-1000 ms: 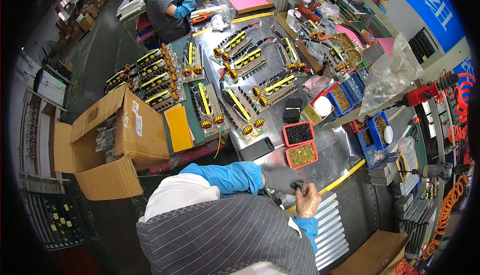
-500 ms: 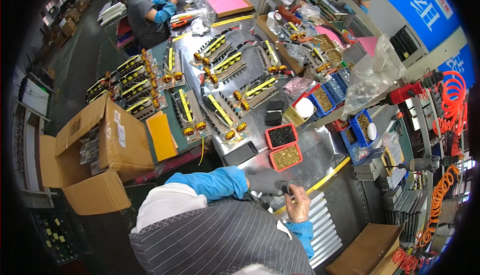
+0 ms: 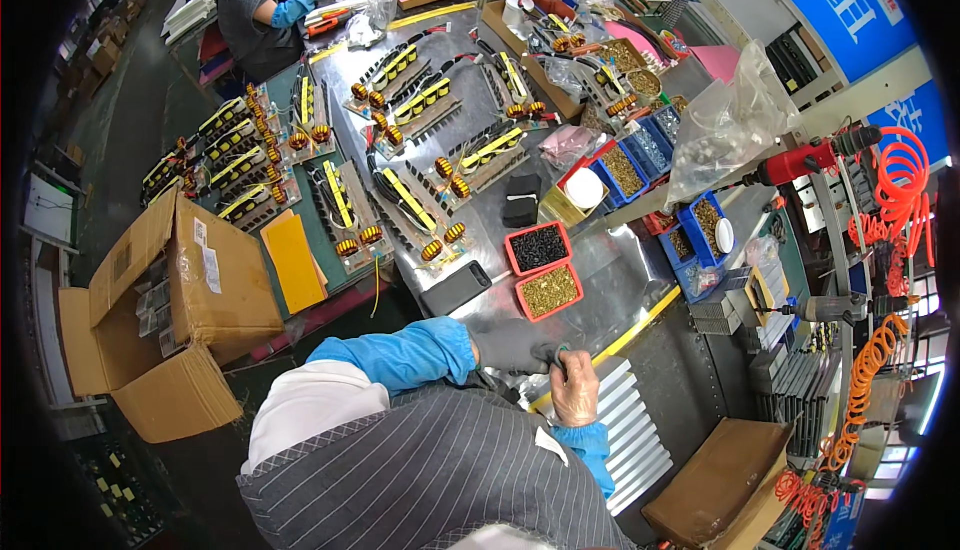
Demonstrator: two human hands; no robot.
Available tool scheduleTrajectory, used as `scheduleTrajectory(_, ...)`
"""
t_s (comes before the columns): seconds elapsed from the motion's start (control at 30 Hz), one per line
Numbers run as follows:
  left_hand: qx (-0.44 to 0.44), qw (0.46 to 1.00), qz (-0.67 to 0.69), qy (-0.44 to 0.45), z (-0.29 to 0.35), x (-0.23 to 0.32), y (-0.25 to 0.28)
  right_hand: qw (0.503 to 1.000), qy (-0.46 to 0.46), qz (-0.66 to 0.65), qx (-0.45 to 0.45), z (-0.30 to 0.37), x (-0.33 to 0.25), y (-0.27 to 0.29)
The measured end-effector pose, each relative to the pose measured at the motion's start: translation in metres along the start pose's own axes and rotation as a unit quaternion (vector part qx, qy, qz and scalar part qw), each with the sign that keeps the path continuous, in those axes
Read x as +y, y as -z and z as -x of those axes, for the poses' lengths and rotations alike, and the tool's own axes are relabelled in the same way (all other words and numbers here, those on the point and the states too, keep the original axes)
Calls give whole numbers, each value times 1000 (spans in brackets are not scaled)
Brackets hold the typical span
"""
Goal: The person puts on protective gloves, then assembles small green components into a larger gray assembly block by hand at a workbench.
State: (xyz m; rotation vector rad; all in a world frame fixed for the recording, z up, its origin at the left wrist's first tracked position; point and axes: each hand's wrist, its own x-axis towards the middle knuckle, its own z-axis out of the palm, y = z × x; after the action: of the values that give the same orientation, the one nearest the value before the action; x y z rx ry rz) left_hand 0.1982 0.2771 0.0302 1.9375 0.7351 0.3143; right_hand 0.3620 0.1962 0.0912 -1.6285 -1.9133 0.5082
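My left hand, in a grey glove with a blue sleeve, reaches across in front of my body. My right hand wears no grey glove and meets it from the right. The fingers of both hands are closed and come together around something small and dark, too hidden to name. Just beyond them stand a red bin of brass-coloured screws and a red bin of small black parts. Under and beside my right hand lie several silvery metal strips.
A dark flat case lies left of the red bins. Circuit assemblies with copper coils cover the far bench. An open cardboard box stands left, another brown box lower right. A red power screwdriver hangs at right. A co-worker works far left.
The whole view has shifted, so the bench and bins sit a little further left and higher. My hands stay together, with the right fingers slightly more curled.
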Motion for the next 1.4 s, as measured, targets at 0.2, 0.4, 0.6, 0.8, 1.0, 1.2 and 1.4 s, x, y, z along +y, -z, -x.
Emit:
scheduleTrajectory(0.2, 8, 1000, 30, -1, 1, 3, -4, 1000, -18, 14, -15, 2, -1, -1)
scheduleTrajectory(0.4, -51, 996, 56, 50, 2, 15, 3, 1000, -26, -10, 5, 6, 6, -8)
scheduleTrajectory(0.6, -20, 999, 32, 20, 2, 15, -3, 999, -7, -18, 37, 10, 7, -11)
scheduleTrajectory(0.8, -21, 999, 23, 38, 6, 24, 7, 995, -95, -24, 28, 13, 1, -11)
scheduleTrajectory(1.0, 6, 1000, 7, 17, 6, 18, -3, 998, -43, -6, 49, 11, 0, -11)
scheduleTrajectory(1.2, 31, 999, -1, -15, -1, 0, -15, 997, -62, -30, 41, 12, 1, -8)
scheduleTrajectory(1.4, -31, 998, 47, 41, 3, 21, 9, 998, -33, -27, 47, 8, 5, -6)
